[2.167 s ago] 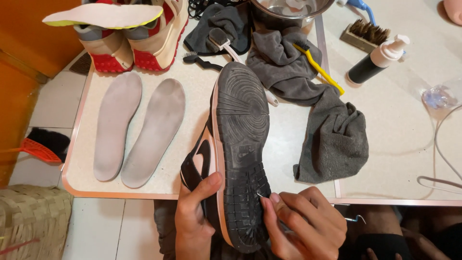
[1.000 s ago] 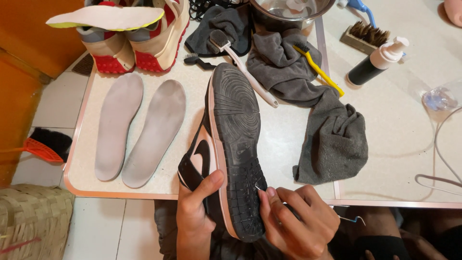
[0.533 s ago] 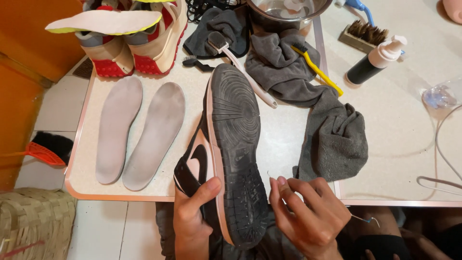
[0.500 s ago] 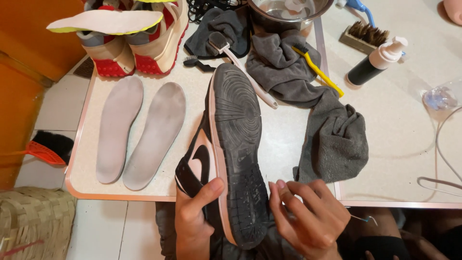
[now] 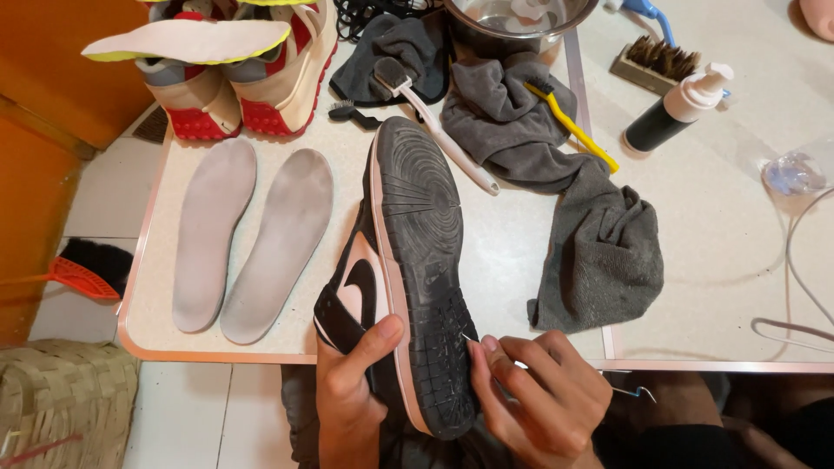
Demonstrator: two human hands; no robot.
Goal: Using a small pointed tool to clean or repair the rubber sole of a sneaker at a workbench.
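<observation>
A black and pale pink sneaker (image 5: pixel 408 260) is held sole-up across the near edge of the white table (image 5: pixel 712 260), its toe pointing away and its heel over the lap. The left hand (image 5: pixel 352 391) is closed around the upper near the heel, thumb laid along the pale midsole. The right hand (image 5: pixel 543 395) is pinched on a thin metal pick (image 5: pixel 469 340), whose tip is set against the tread at the outer edge of the sole.

For the picking to be done well, the sneaker is judged best kept braced by the left hand, and the tip drawn along the grooves, not across them, with light pressure so that the rubber is not gouged.

The outsole is noted as black rubber, dusty grey, with concentric rings at the forefoot and a grid of ridges toward the heel. Two flat, worn grey insoles (image 5: pixel 252 243) are laid side by side to the left. A crumpled grey cloth (image 5: pixel 599 252), soft and nappy, is spread to the right. A white-handled brush (image 5: pixel 434 126) and a yellow-handled brush (image 5: pixel 573 126) are seen beyond, with a dark foam-pump bottle (image 5: pixel 673 108) and a steel bowl (image 5: pixel 521 22).
</observation>
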